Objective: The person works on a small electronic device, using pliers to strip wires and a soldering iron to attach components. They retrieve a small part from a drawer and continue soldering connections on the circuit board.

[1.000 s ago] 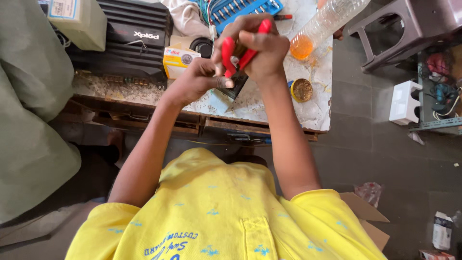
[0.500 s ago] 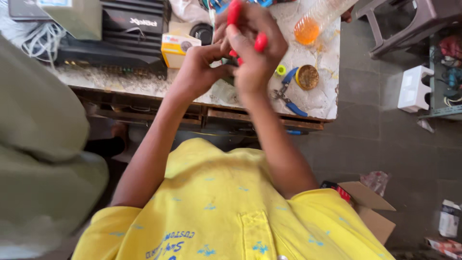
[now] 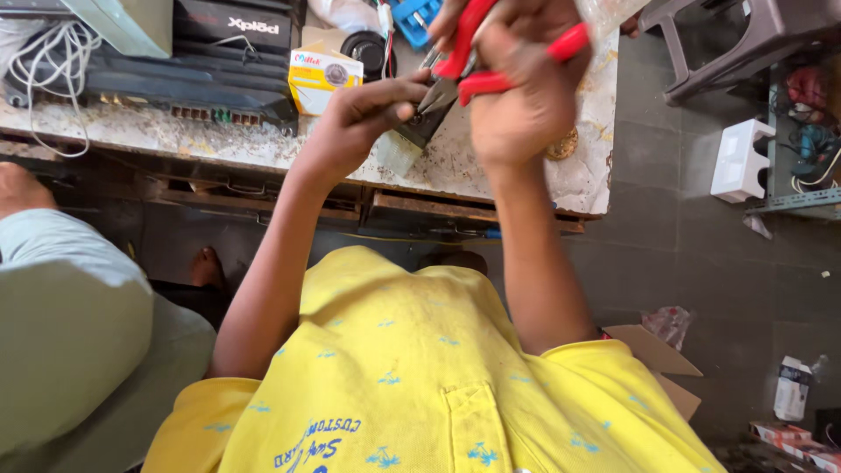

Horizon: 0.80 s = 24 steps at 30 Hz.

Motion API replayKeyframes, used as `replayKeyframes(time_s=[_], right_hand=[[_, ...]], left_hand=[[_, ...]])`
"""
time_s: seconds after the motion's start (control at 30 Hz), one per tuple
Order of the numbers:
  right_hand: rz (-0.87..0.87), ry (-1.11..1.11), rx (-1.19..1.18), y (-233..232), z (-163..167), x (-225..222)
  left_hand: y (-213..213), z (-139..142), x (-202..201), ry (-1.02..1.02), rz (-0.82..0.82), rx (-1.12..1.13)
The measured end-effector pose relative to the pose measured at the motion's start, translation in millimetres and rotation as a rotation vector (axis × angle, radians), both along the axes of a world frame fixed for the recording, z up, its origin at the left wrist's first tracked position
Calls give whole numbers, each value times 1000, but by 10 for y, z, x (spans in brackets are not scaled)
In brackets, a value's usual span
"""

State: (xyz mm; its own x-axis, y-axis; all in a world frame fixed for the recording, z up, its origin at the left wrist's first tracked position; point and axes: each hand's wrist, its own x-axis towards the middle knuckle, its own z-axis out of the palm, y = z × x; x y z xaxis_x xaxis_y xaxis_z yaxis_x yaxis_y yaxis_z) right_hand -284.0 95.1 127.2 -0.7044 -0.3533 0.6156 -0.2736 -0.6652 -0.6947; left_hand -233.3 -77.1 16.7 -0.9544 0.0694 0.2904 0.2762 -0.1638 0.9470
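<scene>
Right hand (image 3: 517, 105) closed around red-handled pliers (image 3: 464, 61), left hand (image 3: 363, 114) pinching a small, light, stiff dark part (image 3: 419, 130), probably best held by its edges.

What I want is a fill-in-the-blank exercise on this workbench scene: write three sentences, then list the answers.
1. The right hand holds pliers whose handles are ___.
2. The left hand pinches a small dark part at the tips of the ___.
3. The person's shirt is ___ with small blue prints.

Missing words: red; pliers; yellow
</scene>
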Motion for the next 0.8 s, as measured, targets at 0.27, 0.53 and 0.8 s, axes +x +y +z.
replayKeyframes(time_s=[0.27,0.53,0.8], right_hand=[[-93,-70,82,-75,-140,-119],[-44,69,195,-50,-155,-65],[134,61,245,-17,-66,-131]], left_hand=[[64,-5,28,49,66,-27],[51,-17,38,31,131,-132],[46,96,68,97,173,-196]])
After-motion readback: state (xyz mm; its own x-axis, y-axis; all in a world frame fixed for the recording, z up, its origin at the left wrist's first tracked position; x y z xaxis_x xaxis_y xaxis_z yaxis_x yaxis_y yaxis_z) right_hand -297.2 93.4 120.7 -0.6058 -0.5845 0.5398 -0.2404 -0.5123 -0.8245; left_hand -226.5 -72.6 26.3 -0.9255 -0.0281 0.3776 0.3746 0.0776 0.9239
